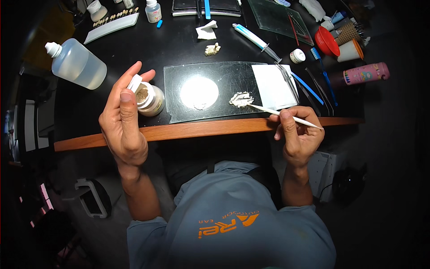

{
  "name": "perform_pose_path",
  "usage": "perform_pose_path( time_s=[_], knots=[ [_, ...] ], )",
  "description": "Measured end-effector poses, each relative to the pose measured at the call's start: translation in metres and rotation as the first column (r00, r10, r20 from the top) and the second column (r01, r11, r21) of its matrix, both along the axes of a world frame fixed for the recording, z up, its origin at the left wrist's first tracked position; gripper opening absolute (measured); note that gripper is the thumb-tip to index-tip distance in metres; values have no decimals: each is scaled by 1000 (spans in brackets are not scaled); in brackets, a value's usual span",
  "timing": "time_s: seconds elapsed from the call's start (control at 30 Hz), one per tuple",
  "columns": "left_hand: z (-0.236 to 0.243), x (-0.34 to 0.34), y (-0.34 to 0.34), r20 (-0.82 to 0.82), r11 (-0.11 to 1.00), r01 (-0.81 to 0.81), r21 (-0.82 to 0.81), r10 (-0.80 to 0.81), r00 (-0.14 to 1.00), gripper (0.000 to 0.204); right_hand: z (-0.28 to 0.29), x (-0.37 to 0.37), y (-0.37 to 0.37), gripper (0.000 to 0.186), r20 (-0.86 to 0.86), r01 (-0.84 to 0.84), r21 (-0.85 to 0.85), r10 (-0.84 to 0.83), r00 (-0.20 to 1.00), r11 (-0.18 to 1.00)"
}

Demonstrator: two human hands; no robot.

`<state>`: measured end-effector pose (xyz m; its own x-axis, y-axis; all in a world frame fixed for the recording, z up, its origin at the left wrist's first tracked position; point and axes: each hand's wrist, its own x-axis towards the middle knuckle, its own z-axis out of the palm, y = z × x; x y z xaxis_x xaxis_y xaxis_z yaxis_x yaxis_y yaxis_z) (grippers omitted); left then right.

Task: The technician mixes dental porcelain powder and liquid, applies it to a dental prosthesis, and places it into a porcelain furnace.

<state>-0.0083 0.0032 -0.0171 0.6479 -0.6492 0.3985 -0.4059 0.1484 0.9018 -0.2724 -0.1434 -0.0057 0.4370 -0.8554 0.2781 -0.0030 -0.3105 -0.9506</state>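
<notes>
My left hand (123, 114) is closed at the left side of a small jar (154, 102), its thumb and fingers about the raised white lid (135, 82). Beige powder (142, 94) shows inside the jar's mouth. My right hand (301, 132) pinches a slim white mixing stick (273, 111), pointed at its ends. The stick's left tip touches a smeared white paste (242, 99) on a clear glass slab (226, 74). A bright round patch (199, 91) lies left of the paste, probably lamp glare. A little whitish material (200, 106) shows at its lower edge.
A white paper pad (271, 85) with metal tweezers (287, 83) lies at the slab's right. Beyond are a syringe (257, 41), a small tooth-coloured dental piece (212, 49) and a lidded tub (297, 56). A large bottle (79, 64) stands left. The wooden table edge (210, 128) is near me.
</notes>
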Motion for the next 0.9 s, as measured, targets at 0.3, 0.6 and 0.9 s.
perform_pose_path(
  time_s=[0.3, 0.6, 0.9],
  knots=[
    [-3, 2, 1, -3, 1000, 7, -12, -7, 1000, 51, -4, 6, 7, 9, 20, -16, 1, 16, 1000, 1000],
    [-1, 1, 0, 1, 1000, 5, -2, -5, 1000, 51, -10, 10, 15, 8, 19, -27, -36, 28, 999, 999],
    [2, 3, 2, -20, 1000, 19, -7, -19, 1000, 51, 1, 14, 8, 7, 186, -35, 140, 8, 983, 990]
  ],
)
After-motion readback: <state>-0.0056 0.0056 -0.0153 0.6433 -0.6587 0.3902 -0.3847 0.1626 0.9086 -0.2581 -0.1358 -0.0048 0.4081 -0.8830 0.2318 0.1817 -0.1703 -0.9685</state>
